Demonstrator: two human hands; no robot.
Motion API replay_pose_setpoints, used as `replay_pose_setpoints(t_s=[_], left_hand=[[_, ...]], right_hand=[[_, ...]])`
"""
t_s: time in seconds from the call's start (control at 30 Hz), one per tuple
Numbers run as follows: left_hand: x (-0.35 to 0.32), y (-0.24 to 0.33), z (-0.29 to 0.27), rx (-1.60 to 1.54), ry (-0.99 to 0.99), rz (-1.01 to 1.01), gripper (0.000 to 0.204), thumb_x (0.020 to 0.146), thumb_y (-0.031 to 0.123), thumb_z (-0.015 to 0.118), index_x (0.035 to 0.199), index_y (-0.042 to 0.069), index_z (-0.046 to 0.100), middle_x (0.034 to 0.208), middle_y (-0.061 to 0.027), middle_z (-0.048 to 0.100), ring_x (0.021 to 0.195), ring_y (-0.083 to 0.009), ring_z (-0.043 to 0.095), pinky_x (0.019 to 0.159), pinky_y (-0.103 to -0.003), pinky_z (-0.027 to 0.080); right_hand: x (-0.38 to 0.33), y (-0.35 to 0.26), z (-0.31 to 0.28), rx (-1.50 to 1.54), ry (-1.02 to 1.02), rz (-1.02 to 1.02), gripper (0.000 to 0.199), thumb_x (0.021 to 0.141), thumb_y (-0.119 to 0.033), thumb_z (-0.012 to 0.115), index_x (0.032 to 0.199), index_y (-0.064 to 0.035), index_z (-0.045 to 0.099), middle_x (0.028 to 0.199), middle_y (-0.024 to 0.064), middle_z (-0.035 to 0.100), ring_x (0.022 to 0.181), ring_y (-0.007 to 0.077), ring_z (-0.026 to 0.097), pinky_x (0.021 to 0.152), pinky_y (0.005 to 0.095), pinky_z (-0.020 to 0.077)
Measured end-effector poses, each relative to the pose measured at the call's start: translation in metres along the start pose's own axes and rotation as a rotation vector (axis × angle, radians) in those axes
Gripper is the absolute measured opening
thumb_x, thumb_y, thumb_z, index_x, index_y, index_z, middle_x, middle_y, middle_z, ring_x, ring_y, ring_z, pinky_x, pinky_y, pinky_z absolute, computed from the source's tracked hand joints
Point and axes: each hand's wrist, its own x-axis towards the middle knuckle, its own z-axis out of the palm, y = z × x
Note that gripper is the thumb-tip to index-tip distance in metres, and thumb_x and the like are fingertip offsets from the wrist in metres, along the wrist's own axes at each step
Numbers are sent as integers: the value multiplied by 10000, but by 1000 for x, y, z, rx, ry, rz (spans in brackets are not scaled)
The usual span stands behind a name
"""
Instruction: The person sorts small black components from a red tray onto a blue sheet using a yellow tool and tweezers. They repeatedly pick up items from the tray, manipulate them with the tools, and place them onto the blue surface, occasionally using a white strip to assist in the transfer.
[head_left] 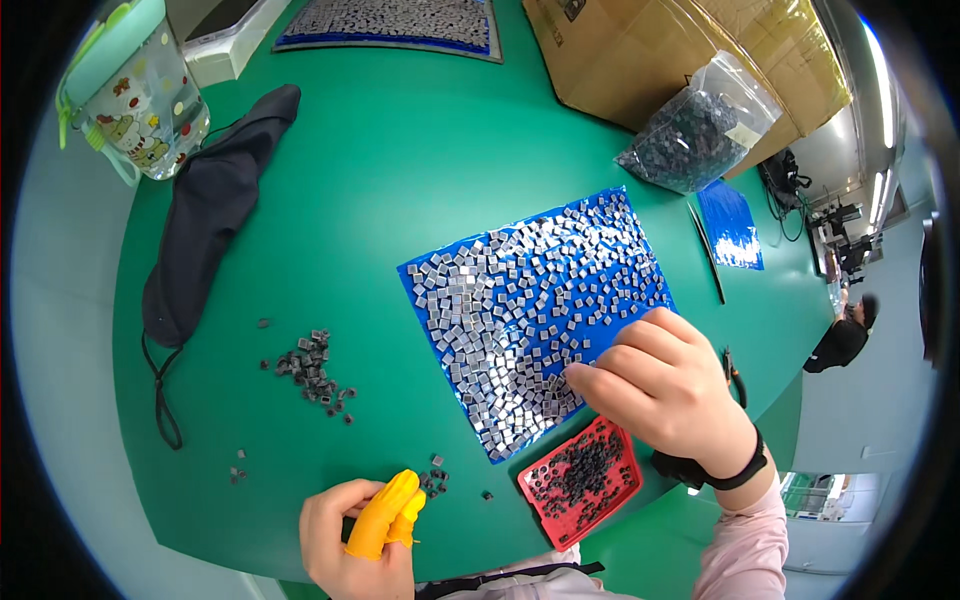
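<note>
My right hand (668, 392) is over the lower right part of a blue sheet (535, 315), its thumb and fingertips pressed together near the surface. Many small silver square pieces (465, 300) cover that sheet, tighter on its left side. Whatever the right fingertips pinch is too small or hidden. Closer to me, my left hand (350, 535) is closed, with yellow finger cots (383, 520) on its thumb and finger. A few small dark square pieces (433, 482) lie beside those fingertips; anything between them is hidden. Below the right hand sits a red tray (540, 500) of small black parts (585, 470).
A pile of dark pieces (312, 375) lies at left. Beyond are a black cloth pouch (205, 220), a clear bottle (150, 110), a cardboard box (620, 60) and a bag of dark pieces (690, 135). Tweezers (707, 255) and pliers (735, 380) lie right.
</note>
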Motion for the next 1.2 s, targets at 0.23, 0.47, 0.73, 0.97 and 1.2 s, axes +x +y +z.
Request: replay_pose_setpoints(t_s=[0.23, 0.47, 0.73, 0.97, 1.2], left_hand=[[0, -6, -2, -9, -34, -5, 217, 693, 58, 799, 899, 59, 732, 915, -34, 622, 763, -217, 579, 676, -329, 469], [-1, -9, -2, -38, -35, 8, 208, 694, 64, 805, 881, 56, 717, 920, -30, 627, 760, -217, 582, 670, -329, 469], [3, -7, -3, -50, -10, 12, 221, 715, 92, 817, 884, 47, 682, 890, -37, 638, 738, -229, 586, 663, -332, 472], [3, -8, -2, -40, -3, 33, 224, 720, 106, 814, 890, 48, 680, 896, -34, 635, 752, -230, 590, 665, -337, 473], [0, -11, -2, -20, -22, 40, 219, 719, 115, 806, 902, 68, 695, 914, -22, 628, 756, -222, 585, 665, -333, 472]], right_hand=[[6, -4, 9, -17, -39, -17, 169, 685, -88, 667, 853, -70, 650, 677, -10, 460, 652, 131, 494, 583, 273, 382], [8, -3, 10, -19, -24, -20, 191, 695, -82, 674, 886, -71, 677, 690, -17, 489, 635, 124, 483, 574, 273, 373], [5, -4, 7, -6, -39, 2, 275, 677, -95, 648, 946, -56, 688, 666, -14, 463, 623, 131, 468, 567, 278, 357], [2, -3, 8, 14, -44, 19, 289, 672, -97, 633, 952, -45, 682, 646, -12, 430, 608, 140, 441, 559, 284, 343], [7, -3, 10, 19, -25, -6, 265, 682, -107, 628, 938, -61, 682, 646, -17, 420, 618, 137, 441, 566, 286, 343]])
